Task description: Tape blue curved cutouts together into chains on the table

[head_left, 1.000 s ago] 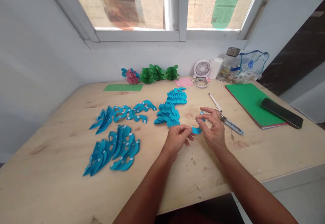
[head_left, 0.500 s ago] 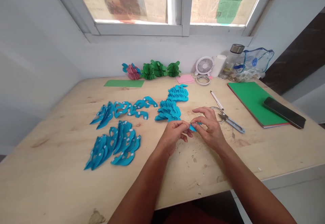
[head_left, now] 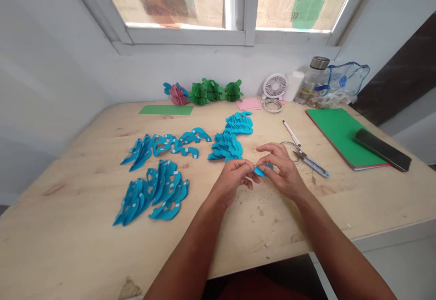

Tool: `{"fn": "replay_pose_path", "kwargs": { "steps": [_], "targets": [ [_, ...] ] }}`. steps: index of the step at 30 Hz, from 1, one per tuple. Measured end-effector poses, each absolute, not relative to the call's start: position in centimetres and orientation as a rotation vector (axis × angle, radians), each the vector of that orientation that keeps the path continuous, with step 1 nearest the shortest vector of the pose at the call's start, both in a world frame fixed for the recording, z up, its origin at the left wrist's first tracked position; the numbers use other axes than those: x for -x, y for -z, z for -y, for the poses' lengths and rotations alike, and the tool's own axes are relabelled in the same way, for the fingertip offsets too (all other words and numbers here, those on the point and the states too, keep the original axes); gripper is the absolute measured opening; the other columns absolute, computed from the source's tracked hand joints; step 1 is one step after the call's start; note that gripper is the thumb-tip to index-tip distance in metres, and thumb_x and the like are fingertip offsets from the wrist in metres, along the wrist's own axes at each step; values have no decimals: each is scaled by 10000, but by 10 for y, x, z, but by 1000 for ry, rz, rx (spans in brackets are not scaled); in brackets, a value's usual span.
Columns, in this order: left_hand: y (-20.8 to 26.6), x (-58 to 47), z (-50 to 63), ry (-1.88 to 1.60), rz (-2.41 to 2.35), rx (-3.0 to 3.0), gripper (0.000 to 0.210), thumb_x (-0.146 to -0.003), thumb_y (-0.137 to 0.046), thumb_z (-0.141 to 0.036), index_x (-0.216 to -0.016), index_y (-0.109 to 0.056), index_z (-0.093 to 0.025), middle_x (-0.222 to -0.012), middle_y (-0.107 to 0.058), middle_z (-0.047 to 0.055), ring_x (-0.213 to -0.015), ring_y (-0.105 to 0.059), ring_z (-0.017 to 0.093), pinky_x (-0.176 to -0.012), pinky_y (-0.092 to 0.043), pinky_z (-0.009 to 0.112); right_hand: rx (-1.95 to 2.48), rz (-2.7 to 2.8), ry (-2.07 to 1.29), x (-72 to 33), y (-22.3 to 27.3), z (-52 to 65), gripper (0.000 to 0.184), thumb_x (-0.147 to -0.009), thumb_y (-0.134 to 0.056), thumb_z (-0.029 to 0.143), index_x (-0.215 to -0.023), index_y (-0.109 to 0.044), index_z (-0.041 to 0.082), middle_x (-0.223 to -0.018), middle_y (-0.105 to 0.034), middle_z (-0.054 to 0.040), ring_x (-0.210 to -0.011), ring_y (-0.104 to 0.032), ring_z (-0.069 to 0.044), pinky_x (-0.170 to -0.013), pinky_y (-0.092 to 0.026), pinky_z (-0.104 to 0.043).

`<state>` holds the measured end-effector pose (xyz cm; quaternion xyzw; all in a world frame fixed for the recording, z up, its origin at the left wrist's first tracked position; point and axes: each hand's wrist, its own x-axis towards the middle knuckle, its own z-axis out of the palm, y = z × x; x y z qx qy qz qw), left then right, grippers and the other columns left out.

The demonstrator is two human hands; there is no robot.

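Between my two hands is a small blue paper piece [head_left: 259, 171], mostly covered by fingers. My left hand [head_left: 236, 176] pinches its left end with thumb and forefinger. My right hand [head_left: 279, 169] grips the other end, its thumb and fingertips closed on the paper. Just beyond my left hand lies a stack of folded blue paper cutouts [head_left: 226, 146], with a second blue stack [head_left: 239, 124] behind it. To the left, blue cutouts bearing small white squares stand in a front group [head_left: 151, 193] and a back group [head_left: 163, 145].
Thread snips [head_left: 311, 163] and a wire ring [head_left: 289, 145] lie right of my right hand, near a white pen [head_left: 292, 133]. A green folder [head_left: 344, 132] carries a black case [head_left: 383, 149]. Along the wall stand green paper figures [head_left: 214, 90], a fan [head_left: 274, 86] and a bottle [head_left: 311, 80].
My right hand's fingers have shifted slightly on the blue paper, and a little more of it shows beside the right thumb. The objects on the table stay in place.
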<state>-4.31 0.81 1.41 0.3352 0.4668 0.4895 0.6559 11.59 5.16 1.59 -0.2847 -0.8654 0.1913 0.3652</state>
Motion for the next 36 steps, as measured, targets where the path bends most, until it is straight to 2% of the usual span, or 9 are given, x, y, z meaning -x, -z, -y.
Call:
{"fn": "replay_pose_path", "kwargs": {
  "steps": [23, 36],
  "targets": [
    [-18, 41, -7, -1101, -1093, -845, 145, -668, -591, -266, -608, -615, -137, -582, -582, 32, -569, -588, 145, -478, -402, 222, 711, 2153, -463, -116, -19, -50, 119, -889, -485, 210, -843, -594, 226, -1074, -621, -85, -1065, -506, -251, -912, -412, -458],
    [-18, 44, -6, -1091, -1040, -810, 136, -661, -610, -268, -635, -615, -134, -589, -577, 26, -581, -603, 152, -475, -407, 221, 656, 2232, -484, -117, -19, -52, 106, -883, -514, 210, -855, -616, 221, -1101, -600, -82, -1069, -498, -242, -914, -413, -444]
  ]
}}
